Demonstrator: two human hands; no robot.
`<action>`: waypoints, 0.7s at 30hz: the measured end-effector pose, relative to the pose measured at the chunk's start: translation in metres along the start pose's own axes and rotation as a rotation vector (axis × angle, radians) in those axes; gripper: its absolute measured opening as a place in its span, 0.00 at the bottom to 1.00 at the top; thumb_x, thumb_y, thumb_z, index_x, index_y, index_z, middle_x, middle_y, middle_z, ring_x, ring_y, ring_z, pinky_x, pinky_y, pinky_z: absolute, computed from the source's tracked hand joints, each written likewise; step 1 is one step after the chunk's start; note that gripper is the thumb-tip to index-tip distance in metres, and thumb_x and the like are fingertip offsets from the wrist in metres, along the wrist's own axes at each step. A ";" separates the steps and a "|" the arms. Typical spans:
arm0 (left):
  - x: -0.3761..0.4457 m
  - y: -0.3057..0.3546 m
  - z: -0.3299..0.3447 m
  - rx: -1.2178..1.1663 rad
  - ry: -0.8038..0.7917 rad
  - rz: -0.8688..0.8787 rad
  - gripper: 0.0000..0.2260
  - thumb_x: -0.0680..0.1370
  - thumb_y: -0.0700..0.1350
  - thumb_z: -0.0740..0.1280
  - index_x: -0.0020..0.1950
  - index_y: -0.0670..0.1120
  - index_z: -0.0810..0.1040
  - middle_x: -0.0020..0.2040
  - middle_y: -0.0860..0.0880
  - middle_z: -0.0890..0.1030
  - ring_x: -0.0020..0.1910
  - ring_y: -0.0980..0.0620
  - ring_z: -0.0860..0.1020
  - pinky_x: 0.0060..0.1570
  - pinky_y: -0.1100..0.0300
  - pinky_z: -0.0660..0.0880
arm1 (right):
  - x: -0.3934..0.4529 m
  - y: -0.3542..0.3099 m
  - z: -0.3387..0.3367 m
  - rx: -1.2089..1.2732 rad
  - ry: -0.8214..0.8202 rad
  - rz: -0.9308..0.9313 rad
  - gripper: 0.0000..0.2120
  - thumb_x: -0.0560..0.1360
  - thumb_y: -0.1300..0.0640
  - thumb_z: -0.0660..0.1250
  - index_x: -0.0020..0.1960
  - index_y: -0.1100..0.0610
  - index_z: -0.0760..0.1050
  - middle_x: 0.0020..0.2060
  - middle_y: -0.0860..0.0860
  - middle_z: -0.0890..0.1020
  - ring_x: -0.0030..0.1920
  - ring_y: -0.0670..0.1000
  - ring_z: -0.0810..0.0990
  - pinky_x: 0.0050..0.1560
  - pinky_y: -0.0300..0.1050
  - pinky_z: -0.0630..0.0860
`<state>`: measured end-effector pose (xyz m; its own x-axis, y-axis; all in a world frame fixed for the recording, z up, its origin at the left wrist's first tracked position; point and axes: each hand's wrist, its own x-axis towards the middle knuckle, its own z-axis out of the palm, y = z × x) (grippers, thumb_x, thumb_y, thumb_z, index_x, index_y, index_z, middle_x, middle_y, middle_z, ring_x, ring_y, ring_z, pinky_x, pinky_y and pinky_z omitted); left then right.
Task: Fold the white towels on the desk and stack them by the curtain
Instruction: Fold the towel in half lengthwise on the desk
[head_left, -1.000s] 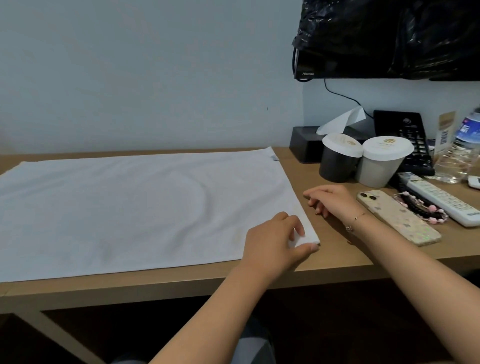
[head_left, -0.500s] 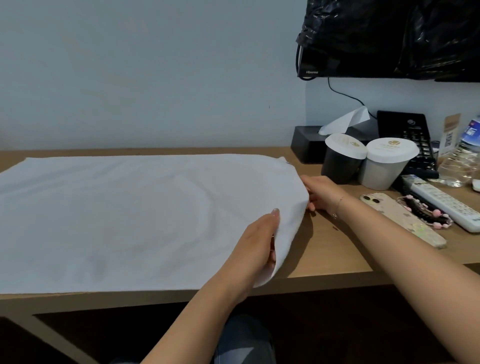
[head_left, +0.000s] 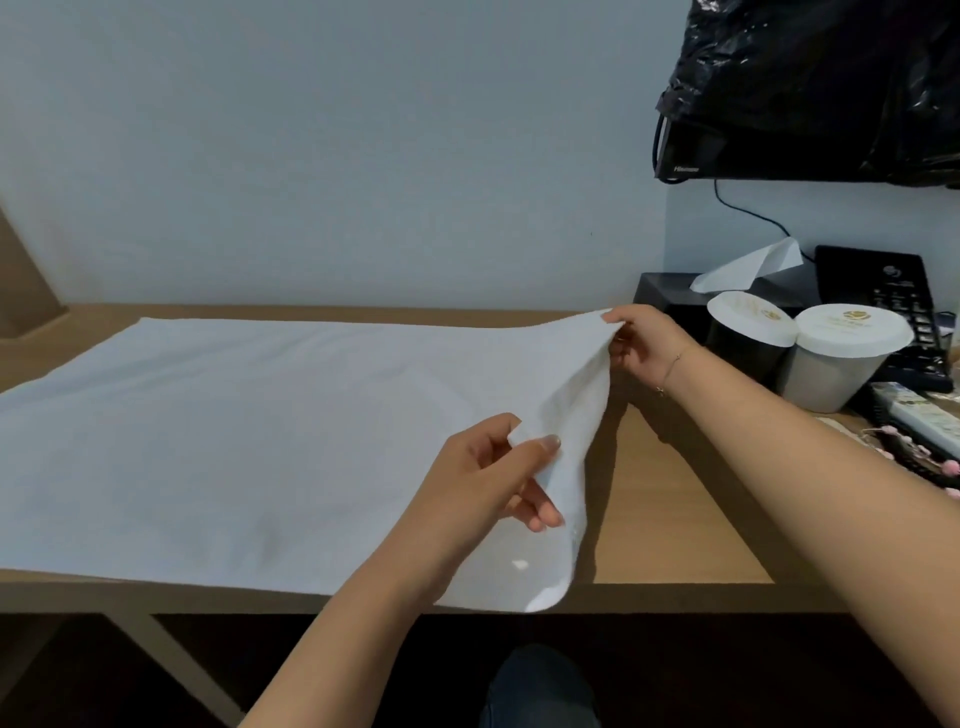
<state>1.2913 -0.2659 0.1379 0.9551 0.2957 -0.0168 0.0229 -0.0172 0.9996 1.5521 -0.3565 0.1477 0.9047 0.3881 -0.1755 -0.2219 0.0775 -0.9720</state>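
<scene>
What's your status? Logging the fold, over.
Left hand pinches near right corner of white towel, right hand the far one. Right edge lifted, rest flat. Lidded cups close right.

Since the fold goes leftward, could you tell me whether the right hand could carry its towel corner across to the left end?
Probably yes: the right hand already pinches the lifted corner of the towel, and nothing shows on the flat cloth or on the desk beyond it.
</scene>
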 end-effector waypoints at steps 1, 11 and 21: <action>-0.003 0.002 -0.009 -0.002 0.011 0.010 0.09 0.79 0.49 0.66 0.50 0.43 0.77 0.31 0.47 0.81 0.30 0.53 0.80 0.38 0.66 0.77 | 0.001 -0.005 0.008 0.014 -0.025 -0.007 0.09 0.77 0.64 0.60 0.39 0.58 0.70 0.33 0.51 0.70 0.27 0.46 0.67 0.23 0.35 0.67; -0.037 0.026 -0.128 -0.220 0.272 0.064 0.04 0.78 0.41 0.66 0.47 0.41 0.75 0.32 0.43 0.77 0.28 0.50 0.75 0.28 0.64 0.73 | 0.003 -0.034 0.154 0.084 -0.251 -0.026 0.10 0.78 0.62 0.63 0.39 0.58 0.70 0.27 0.51 0.72 0.22 0.44 0.72 0.24 0.34 0.71; -0.080 -0.007 -0.264 0.467 0.641 -0.040 0.14 0.77 0.49 0.69 0.35 0.43 0.73 0.32 0.52 0.73 0.32 0.55 0.71 0.37 0.60 0.66 | 0.006 0.027 0.340 -0.284 -0.340 -0.065 0.19 0.75 0.66 0.66 0.59 0.56 0.60 0.27 0.56 0.75 0.18 0.48 0.73 0.21 0.38 0.72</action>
<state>1.1366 -0.0371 0.1384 0.5977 0.7946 0.1066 0.3108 -0.3522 0.8828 1.4280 -0.0402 0.1730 0.7323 0.6740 -0.0970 -0.0168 -0.1246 -0.9921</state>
